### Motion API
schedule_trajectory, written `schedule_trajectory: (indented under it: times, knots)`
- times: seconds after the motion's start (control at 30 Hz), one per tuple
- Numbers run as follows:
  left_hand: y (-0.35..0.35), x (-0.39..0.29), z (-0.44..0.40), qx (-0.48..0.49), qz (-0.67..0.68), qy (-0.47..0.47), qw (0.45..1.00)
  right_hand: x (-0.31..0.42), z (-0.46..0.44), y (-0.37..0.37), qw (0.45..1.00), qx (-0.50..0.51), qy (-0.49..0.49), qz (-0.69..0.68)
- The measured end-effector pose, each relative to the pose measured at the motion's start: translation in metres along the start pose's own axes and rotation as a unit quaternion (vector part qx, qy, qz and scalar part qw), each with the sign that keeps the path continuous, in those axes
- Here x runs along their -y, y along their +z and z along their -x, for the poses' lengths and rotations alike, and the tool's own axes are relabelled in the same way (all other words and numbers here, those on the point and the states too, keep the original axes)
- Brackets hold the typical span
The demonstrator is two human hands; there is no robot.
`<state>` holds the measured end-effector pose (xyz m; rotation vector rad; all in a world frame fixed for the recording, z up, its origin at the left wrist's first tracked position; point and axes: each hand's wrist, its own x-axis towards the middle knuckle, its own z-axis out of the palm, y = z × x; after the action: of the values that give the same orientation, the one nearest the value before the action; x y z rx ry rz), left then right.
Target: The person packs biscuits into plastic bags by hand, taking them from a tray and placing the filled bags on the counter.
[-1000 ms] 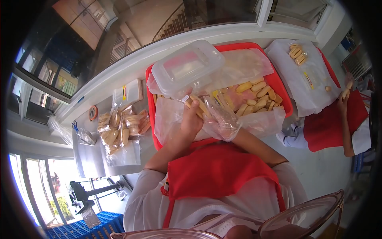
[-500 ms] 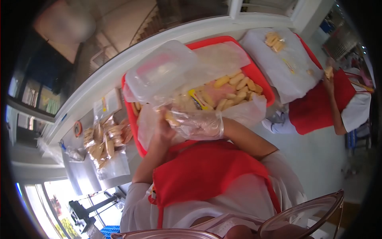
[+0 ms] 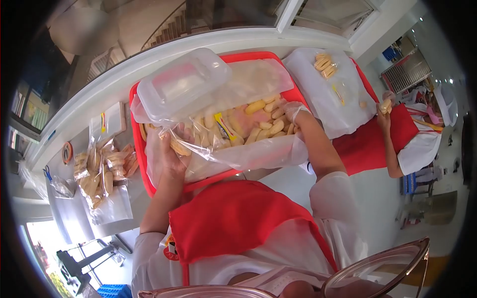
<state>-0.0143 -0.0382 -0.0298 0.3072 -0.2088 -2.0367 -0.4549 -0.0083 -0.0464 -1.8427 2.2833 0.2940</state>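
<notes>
My left hand [image 3: 171,155] is closed around a clear plastic bag [image 3: 208,153] at the left of a red tray [image 3: 140,164]. Finger-shaped biscuits [image 3: 180,146] show in the bag by my fingers. In a clear plastic glove, my right hand [image 3: 294,112] reaches down to the loose finger biscuits [image 3: 266,130] at the tray's right end. Its fingertips are hidden among them, so their grip is unclear. A yellow packet [image 3: 224,126] lies in the middle, on or behind the clear film. A translucent plastic tub [image 3: 184,82] rests over the tray's back left.
Bagged biscuits [image 3: 102,169] and a roll of tape [image 3: 67,153] lie on the left counter. To the right stands another tray covered with a white sheet [image 3: 318,102], with a biscuit pack [image 3: 325,65] on it. Beyond it, a co-worker's hand [image 3: 384,114] holds biscuits.
My gloved right hand has left the bag near my left hand and moved right to the loose biscuits. The left hand keeps the bag, and the whole view has shifted.
</notes>
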Motion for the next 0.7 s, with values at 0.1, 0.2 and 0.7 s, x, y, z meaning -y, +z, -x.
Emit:
schedule_trajectory:
  times: [0.1,0.2,0.7]
  knots:
    - [-0.003,0.000,0.001,0.012,0.021,-0.021,0.999,0.043,0.026,-0.058,0.990,0.131,0.021,-0.049]
    - [-0.006,-0.001,-0.002,0.039,0.014,-0.027,0.999,0.064,0.030,-0.087,0.957,0.231,0.054,-0.168]
    - [-0.001,-0.002,0.004,0.022,0.054,-0.033,0.998,0.061,-0.013,-0.073,0.985,0.129,-0.043,-0.106]
